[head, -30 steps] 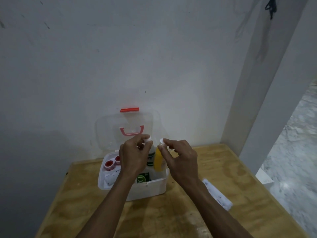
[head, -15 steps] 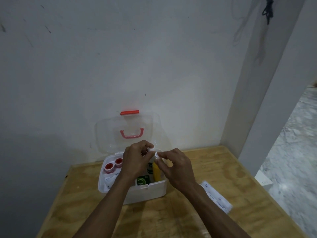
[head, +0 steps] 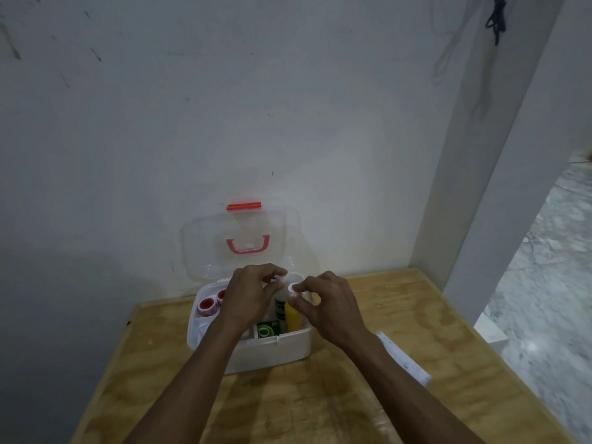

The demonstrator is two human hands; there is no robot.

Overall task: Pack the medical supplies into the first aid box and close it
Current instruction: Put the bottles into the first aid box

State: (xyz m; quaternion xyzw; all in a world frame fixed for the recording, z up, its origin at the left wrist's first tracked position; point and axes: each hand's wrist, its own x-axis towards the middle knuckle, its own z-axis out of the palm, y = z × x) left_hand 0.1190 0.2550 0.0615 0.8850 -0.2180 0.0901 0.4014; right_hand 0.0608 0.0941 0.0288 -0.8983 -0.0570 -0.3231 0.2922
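A white first aid box [head: 275,350] stands open on the wooden table, its clear lid [head: 205,245] with a pink handle tilted back against the wall. Both hands hover over the box's right half. My left hand [head: 250,296] pinches the cap of a white bottle [head: 280,304]. My right hand [head: 330,306] pinches the white cap of a yellow bottle [head: 293,317]. Both bottles stand upright inside the box. Two red-and-white tape rolls [head: 207,306] sit in the left compartment. A green packet [head: 267,330] lies at the front.
A long white flat packet [head: 405,358] lies on the table [head: 320,408] right of the box, partly under my right forearm. The wall is just behind the box, a pillar rises at the back right, and the table's right edge drops to a marble floor.
Both hands have lowered the two bottles down into the box. The bottles sat higher above the rim one second ago. The head view has shifted slightly.
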